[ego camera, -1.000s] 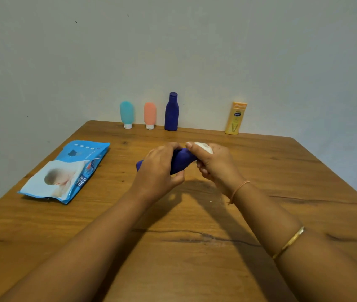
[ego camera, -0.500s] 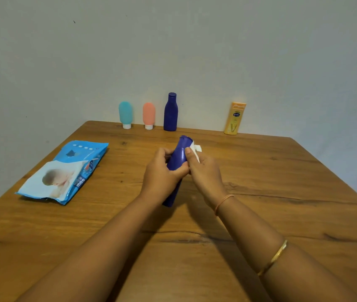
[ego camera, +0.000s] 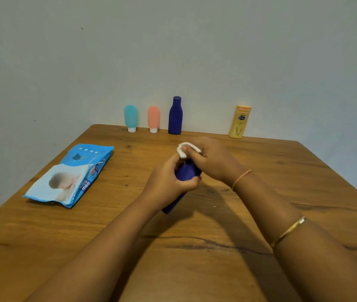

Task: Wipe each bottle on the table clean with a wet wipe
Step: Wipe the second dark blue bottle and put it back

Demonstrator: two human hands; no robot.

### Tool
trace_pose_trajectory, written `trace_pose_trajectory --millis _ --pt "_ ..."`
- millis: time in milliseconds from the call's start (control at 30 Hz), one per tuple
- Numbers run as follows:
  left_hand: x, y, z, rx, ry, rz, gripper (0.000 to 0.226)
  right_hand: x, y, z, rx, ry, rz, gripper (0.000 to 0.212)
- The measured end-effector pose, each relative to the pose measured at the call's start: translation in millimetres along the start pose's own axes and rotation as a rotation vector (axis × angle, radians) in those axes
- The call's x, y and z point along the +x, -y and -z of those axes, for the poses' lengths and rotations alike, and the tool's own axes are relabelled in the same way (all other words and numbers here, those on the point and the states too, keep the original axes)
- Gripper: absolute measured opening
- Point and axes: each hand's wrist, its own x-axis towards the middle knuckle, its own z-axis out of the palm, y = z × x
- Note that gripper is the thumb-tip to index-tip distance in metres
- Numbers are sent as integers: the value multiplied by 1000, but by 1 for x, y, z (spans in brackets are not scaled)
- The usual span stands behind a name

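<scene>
One dark blue plastic bottle [ego camera: 185, 173] tilts over the middle of the brown wooden table [ego camera: 282, 171], mostly covered. The left hand [ego camera: 169, 182] curls round its middle. The right hand [ego camera: 214, 162] clamps a crumpled white wet wipe [ego camera: 184, 149] over its hidden top. Whether its lower tip touches the table is unclear. A blue wipes packet [ego camera: 71, 177] lies left.

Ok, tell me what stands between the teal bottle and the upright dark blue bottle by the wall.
One thing, seen in the head view: the peach bottle, standing cap-down, apart from the teal bottle and the upright dark blue bottle.
</scene>
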Motion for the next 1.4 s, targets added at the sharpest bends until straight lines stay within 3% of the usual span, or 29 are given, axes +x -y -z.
trace_pose_trajectory --millis 100,167,267,333,367,433,533,600,700,867,1000,1100,1267,1400 --pt "1 -2 -5 248 -119 -151 51 5 4 1 206 -146 -197 26" --pt "0 1 -8 288 -170 -220 57 7 6 -3 628 -267 -436 20" --pt "-1 3 -8 91 -225 -157 57 4 0 -5 1416 -229 -681 17" --pt "2 2 -5 -116 -277 -32 49 -2 -5 -11 1621 -208 -672 28" --pt "5 2 -4 -180 -303 31 46 -4 -3 -17 1573 -207 -653 29" --pt "10 4 -3 -226 -335 135 43 -10 7 -30 1235 -224 -579 27" --pt "12 10 -4 -220 -310 194 37 -15 17 -44 646 -261 -305 29" --pt "12 15 -4 -239 -271 197 35 -13 15 -47 468 -250 -172 38" --pt "8 14 -3 -413 -213 243 36 -9 14 -44 494 -271 -215 36" --pt "5 8 -7 -995 -221 471 27 -8 8 -39 625 -191 -490 37" --pt "14 8 2 -1319 -330 622 45 -15 0 -34 679 -297 -597 38" --pt "16 5 6 -1429 -394 660 40 -22 3 -32 833 -295 -497 22" --pt "21 2 6 -1615 -418 754 43 -27 12 -40 629 -227 -294 11" --pt "22 -4 1 -1549 -435 795 44 -25 12 -39 362 -240 -144 57"
